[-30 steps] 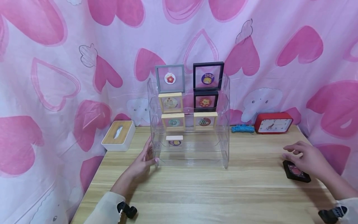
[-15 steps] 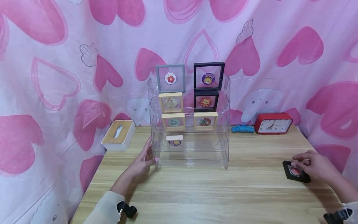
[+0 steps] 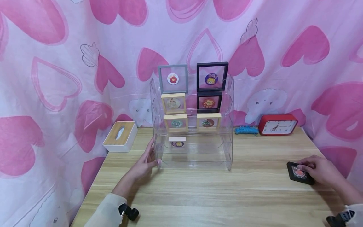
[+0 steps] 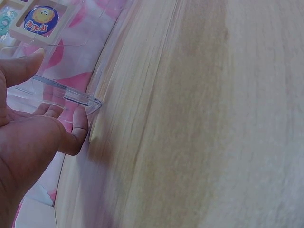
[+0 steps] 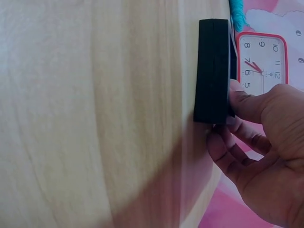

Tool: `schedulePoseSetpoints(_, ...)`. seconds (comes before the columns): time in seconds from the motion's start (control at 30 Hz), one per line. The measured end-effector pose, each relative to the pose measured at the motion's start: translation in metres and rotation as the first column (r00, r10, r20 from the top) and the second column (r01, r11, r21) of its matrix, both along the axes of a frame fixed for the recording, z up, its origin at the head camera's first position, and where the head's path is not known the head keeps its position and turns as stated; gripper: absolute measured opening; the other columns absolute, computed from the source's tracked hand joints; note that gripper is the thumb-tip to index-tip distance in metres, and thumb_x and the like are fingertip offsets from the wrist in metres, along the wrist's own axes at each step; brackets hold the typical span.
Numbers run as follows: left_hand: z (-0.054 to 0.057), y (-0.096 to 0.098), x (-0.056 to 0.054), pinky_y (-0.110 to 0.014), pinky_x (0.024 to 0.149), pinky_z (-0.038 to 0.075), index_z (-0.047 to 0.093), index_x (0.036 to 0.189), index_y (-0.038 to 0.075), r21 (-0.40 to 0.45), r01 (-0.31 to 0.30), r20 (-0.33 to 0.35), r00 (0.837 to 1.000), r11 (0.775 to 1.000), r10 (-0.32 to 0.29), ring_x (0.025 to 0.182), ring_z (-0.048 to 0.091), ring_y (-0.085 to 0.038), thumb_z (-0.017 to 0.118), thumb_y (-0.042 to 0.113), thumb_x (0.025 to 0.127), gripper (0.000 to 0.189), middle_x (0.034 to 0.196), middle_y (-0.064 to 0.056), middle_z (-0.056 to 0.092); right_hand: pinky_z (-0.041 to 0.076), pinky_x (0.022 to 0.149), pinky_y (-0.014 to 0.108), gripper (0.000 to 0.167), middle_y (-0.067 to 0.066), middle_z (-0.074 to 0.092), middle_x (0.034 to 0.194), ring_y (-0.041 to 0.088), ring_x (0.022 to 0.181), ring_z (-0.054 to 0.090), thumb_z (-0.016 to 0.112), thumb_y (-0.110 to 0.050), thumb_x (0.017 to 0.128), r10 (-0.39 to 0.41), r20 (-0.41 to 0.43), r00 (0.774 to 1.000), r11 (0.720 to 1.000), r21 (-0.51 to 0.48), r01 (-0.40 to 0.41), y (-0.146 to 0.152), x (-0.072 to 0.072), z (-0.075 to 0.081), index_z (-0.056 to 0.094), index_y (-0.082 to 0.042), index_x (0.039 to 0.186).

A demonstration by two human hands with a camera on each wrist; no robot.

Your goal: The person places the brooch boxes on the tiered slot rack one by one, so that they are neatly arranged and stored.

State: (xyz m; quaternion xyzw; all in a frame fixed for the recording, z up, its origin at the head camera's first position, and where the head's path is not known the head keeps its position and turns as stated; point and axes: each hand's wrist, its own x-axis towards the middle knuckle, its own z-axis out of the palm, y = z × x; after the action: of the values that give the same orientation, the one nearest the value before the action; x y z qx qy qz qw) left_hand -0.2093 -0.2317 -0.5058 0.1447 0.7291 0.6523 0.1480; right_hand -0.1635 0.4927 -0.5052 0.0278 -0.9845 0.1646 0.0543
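Note:
A clear tiered display rack (image 3: 195, 157) stands mid-table with several small display frames on its steps. My left hand (image 3: 143, 167) grips its left side panel, thumb in front and fingers on the outside; the left wrist view shows the panel edge (image 4: 71, 95) between thumb and fingers. At the right lies a small black display frame (image 3: 295, 178) with a red design inside. My right hand (image 3: 323, 171) pinches its right edge, the thumb (image 5: 244, 102) on its face and the other fingers at its side and below. The frame's underside is hidden in the head view.
A white tissue box (image 3: 122, 138) with a wooden lid stands left of the rack. Blue cord (image 3: 246, 130) and a red clock (image 3: 278, 125) sit along the back right. A pink heart-print curtain (image 3: 181, 37) hangs behind the wooden table (image 3: 198, 201).
My right hand has come down from above the black frame and moved to its right edge, now pinching it. My left hand has stayed on the rack.

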Motion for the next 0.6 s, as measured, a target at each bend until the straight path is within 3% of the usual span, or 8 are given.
schedulePoseSetpoints(0.1, 0.000, 0.000, 0.000, -0.063, 0.140, -0.002, -0.007, 0.176, 0.047, 0.003, 0.006, -0.014, 1.000, 1.000, -0.006, 0.173, 0.000, -0.047, 0.064, -0.002, 0.105, 0.112, 0.186, -0.022, 0.002, 0.044, 0.068, 0.032, 0.014, 0.023, 0.073, 0.094, 0.023, 0.083, 0.059, 0.084, -0.006, 0.093, -0.018, 0.030, 0.999, 1.000, -0.007, 0.018, -0.002, 0.000, 0.000, 0.082, 0.003, 0.103)
schedulePoseSetpoints(0.2, 0.001, 0.001, 0.000, -0.063, 0.140, -0.001, -0.005, 0.175, 0.051, -0.002, 0.000, -0.009, 1.000, 1.000, 0.000, 0.173, 0.001, -0.046, 0.064, -0.002, 0.105, 0.112, 0.186, -0.021, 0.004, 0.043, 0.067, 0.032, 0.014, 0.022, 0.072, 0.092, 0.022, 0.081, 0.057, 0.082, -0.006, 0.095, -0.024, 0.038, 0.999, 1.000, -0.007, 0.024, -0.002, 0.000, 0.000, 0.081, 0.004, 0.105)
schedulePoseSetpoints(0.4, 0.001, 0.001, 0.001, -0.062, 0.140, 0.000, -0.003, 0.174, 0.054, 0.007, 0.001, -0.003, 1.000, 1.000, -0.001, 0.173, 0.002, -0.044, 0.064, -0.004, 0.104, 0.113, 0.187, -0.020, 0.004, 0.041, 0.064, 0.027, 0.009, 0.019, 0.074, 0.091, 0.010, 0.076, 0.052, 0.081, -0.006, 0.097, -0.020, 0.012, 1.000, 1.000, -0.024, 0.020, -0.003, 0.002, 0.006, 0.081, 0.001, 0.104)
schedulePoseSetpoints(0.6, 0.000, 0.001, 0.000, -0.061, 0.140, -0.001, -0.005, 0.175, 0.051, 0.012, -0.001, 0.000, 1.000, 1.000, 0.001, 0.174, 0.000, -0.044, 0.064, -0.005, 0.104, 0.114, 0.186, -0.021, 0.003, 0.043, 0.060, 0.022, 0.007, 0.022, 0.078, 0.094, -0.014, 0.074, 0.047, 0.080, -0.004, 0.098, -0.015, -0.069, 0.998, 0.997, -0.076, 0.010, -0.014, 0.003, 0.016, 0.081, -0.002, 0.104)
